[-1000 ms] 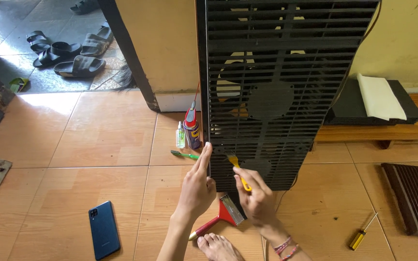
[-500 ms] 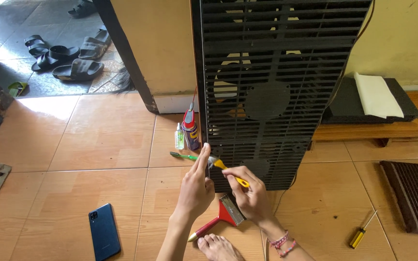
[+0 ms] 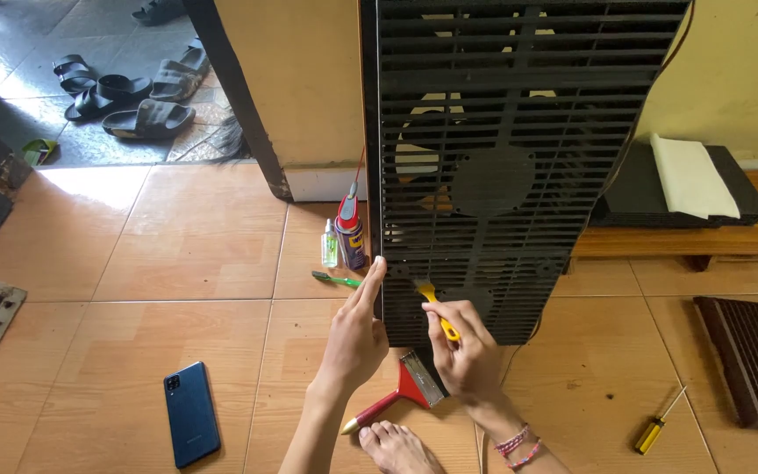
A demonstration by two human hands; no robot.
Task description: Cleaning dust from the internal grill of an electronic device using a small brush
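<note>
Fingers of the left hand (image 3: 354, 338) rest flat and unclenched against the upright black grille (image 3: 502, 158) edge; the right hand (image 3: 467, 351) grips a yellow-handled screwdriver (image 3: 439, 309), its tip at the grille's lower slats.

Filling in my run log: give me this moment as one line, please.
left hand: flat against black grille edge | right hand: grip on yellow-handled screwdriver, tip at grille | floor: red scraper, blue phone

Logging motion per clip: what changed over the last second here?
The right hand swept its yellow-handled brush leftward along the black grille, then back toward the right. The left hand stayed braced on the grille's left edge. Red scraper, phone and screwdriver lay unmoved.
</note>
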